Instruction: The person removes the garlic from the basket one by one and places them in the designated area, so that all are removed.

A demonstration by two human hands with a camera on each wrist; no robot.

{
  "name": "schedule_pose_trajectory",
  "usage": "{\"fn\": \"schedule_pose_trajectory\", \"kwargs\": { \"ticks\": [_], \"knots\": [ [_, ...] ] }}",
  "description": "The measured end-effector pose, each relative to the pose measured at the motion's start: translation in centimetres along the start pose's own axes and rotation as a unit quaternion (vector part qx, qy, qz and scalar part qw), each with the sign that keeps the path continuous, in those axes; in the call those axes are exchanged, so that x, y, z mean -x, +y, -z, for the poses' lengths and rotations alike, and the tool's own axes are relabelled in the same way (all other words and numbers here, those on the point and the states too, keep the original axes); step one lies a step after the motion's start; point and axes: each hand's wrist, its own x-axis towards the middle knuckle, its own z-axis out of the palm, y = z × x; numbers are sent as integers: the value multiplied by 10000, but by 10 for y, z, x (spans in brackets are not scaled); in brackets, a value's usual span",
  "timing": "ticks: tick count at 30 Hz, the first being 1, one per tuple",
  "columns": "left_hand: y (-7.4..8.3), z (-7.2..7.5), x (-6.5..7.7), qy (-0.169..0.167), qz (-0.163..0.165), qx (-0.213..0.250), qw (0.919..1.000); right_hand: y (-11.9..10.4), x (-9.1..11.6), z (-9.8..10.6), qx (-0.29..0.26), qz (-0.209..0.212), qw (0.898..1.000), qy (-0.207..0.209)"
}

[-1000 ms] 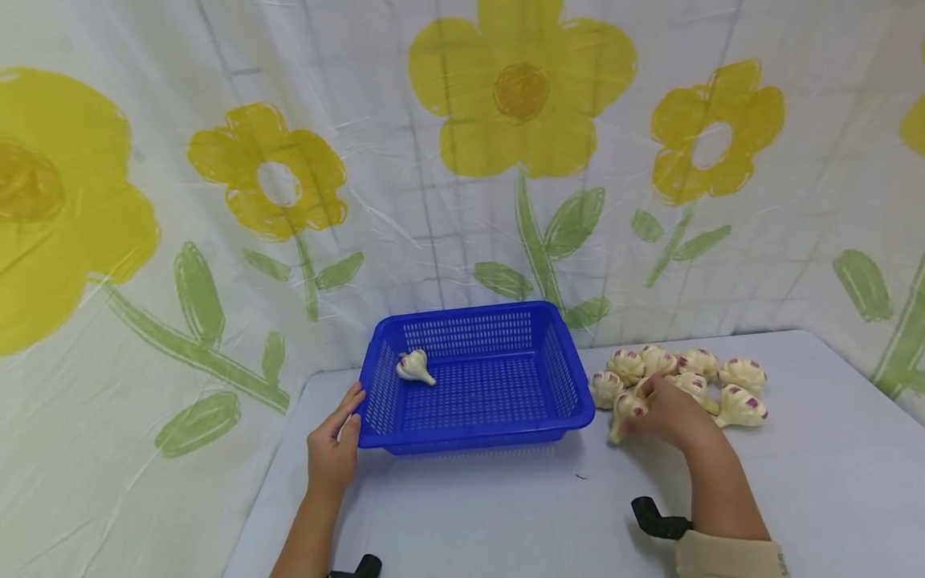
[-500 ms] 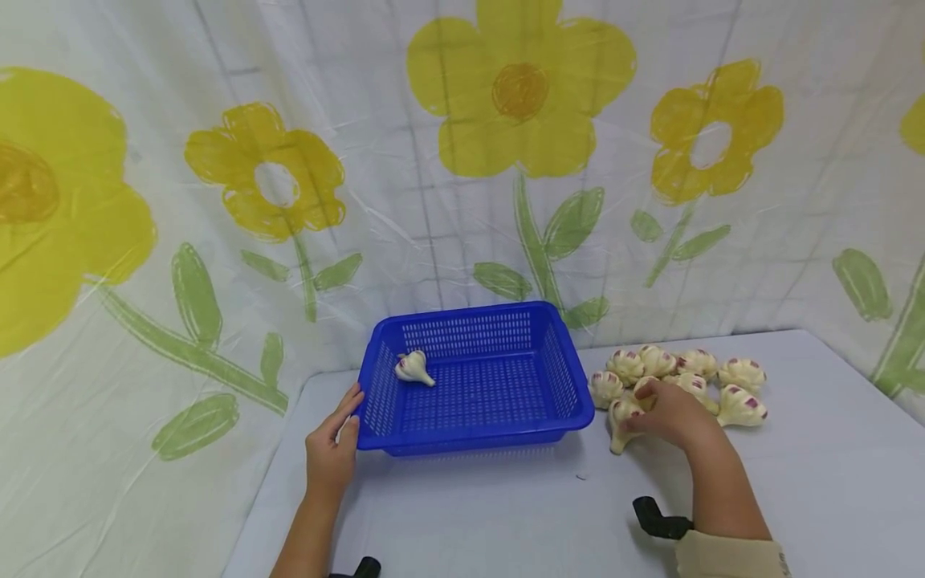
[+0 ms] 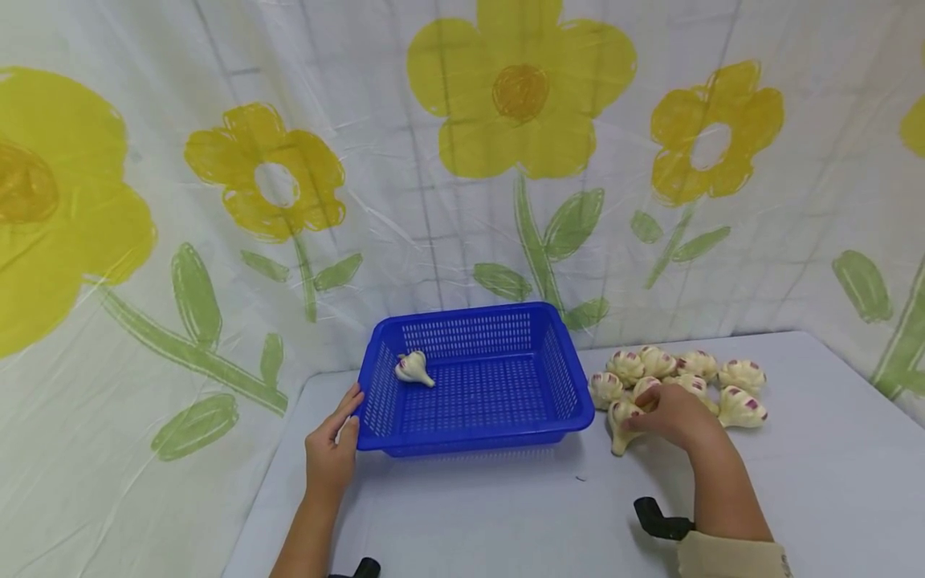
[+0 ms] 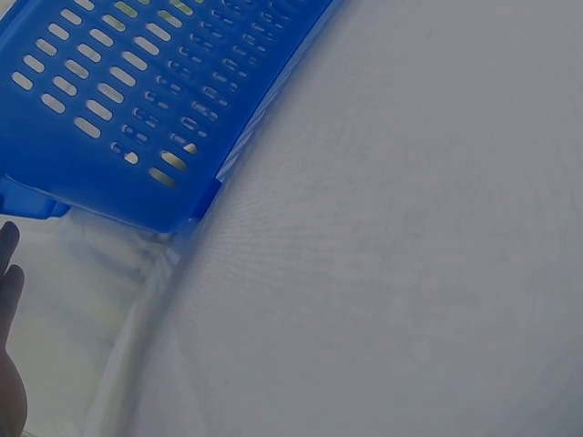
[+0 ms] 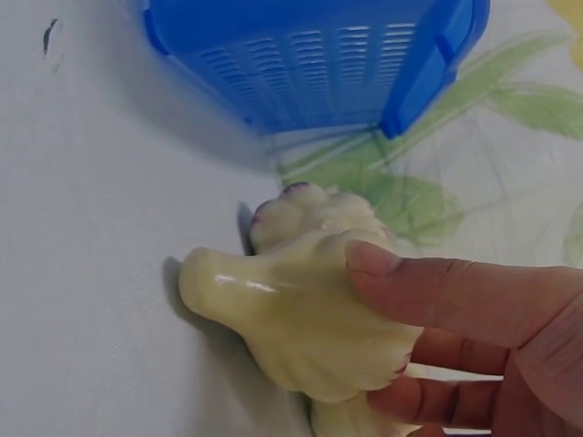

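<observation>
A blue perforated plastic basket stands on the table with one garlic bulb lying in its left part. My left hand is at the basket's left side, its fairly straight fingers touching the rim near the front corner; only a sliver of that hand enters the left wrist view. To the right of the basket, my right hand pinches a garlic bulb between thumb and fingers, its stem pointing toward the front. That bulb is at the near edge of a garlic heap, partly hidden by the hand.
Several purple-flecked garlic bulbs sit close together around the right hand. A white cloth covers the table, with a small dark scrap on it. Behind hangs a flower-printed curtain. A black camera mount juts from the right wrist.
The bulb at my right fingers has shifted slightly toward the front, its stem now pointing more forward. My left hand and the basket have stayed nearly in place.
</observation>
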Motion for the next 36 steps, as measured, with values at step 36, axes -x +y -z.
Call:
{"fn": "schedule_pose_trajectory", "kwargs": {
  "ticks": [36],
  "knots": [
    [-35, -3, 6, -16, 46, 66, 10000, -2, -1, 1, 1, -94, 9999, -92]
  ]
}}
